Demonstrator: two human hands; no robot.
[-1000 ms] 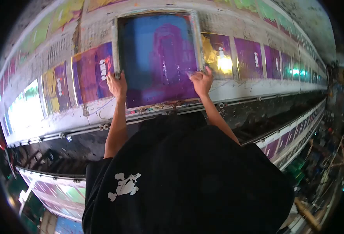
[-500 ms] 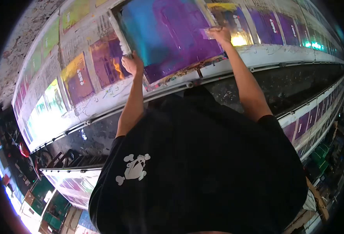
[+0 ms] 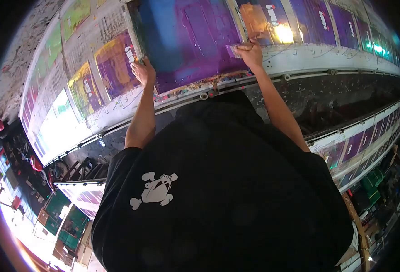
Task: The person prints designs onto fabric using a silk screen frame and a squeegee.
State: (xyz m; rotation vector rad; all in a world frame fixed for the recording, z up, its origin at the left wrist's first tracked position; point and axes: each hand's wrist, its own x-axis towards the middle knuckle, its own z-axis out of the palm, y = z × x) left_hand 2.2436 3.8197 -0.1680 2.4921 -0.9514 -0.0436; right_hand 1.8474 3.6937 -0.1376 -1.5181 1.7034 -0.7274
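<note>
A screen-printing frame (image 3: 133, 28) lies on the long table in front of me, its mesh smeared with blue and purple ink. My left hand (image 3: 143, 71) is closed on the frame's left edge, close to its near corner. At the near right corner, my right hand (image 3: 250, 53) is closed around a purple-stained squeegee (image 3: 231, 51). Only one end of the squeegee shows; my fingers cover the rest. Left of the frame is a purple-and-orange print (image 3: 113, 68) with a small white figure. Another print (image 3: 254, 20) with a white figure lies just right of the frame.
More coloured prints run along the table (image 3: 317, 52) on both sides. A rail with round fittings (image 3: 287, 77) follows its near edge. Behind me stands a second table with purple prints (image 3: 363, 138). Strong light glares at the left.
The frame sits less tilted and a little further left in view. Both hands have shifted left and my right hand lower. The white figure beside my left hand has come into sight.
</note>
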